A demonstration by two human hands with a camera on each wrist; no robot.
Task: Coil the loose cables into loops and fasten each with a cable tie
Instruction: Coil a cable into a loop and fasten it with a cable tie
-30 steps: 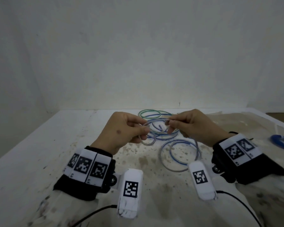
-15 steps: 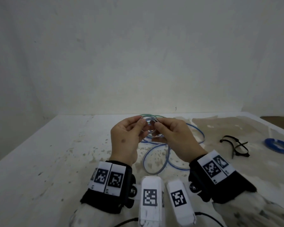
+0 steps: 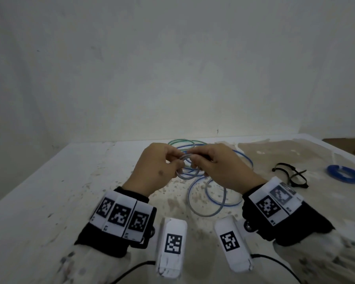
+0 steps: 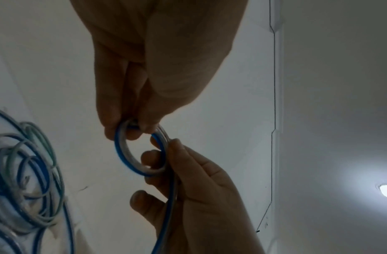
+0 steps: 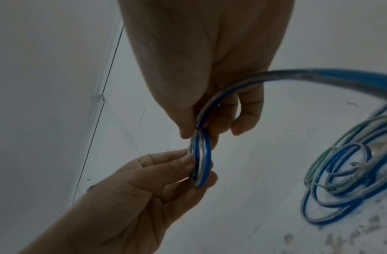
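Observation:
A blue-and-grey cable is wound into a small coil (image 3: 188, 178) held above the table between both hands. My left hand (image 3: 173, 163) pinches the coil's left side, thumb and fingers closed on its rim (image 4: 122, 147). My right hand (image 3: 193, 160) pinches the opposite side of the coil (image 5: 201, 163), and the cable's tail (image 5: 318, 75) runs out through its fingers. The tail drops into loose loops (image 3: 209, 199) on the table below the hands. A green cable (image 3: 180, 142) lies in loops just behind them.
Black cable ties (image 3: 291, 175) lie on the table to the right of my right wrist. A wound blue coil (image 3: 344, 173) sits near the right edge. The table (image 3: 49, 201) is white and stained; a wall stands close behind it.
The hands have come together from a wider spread, and the wide loop between them has tightened into a small coil. The loose loops on the table have shifted.

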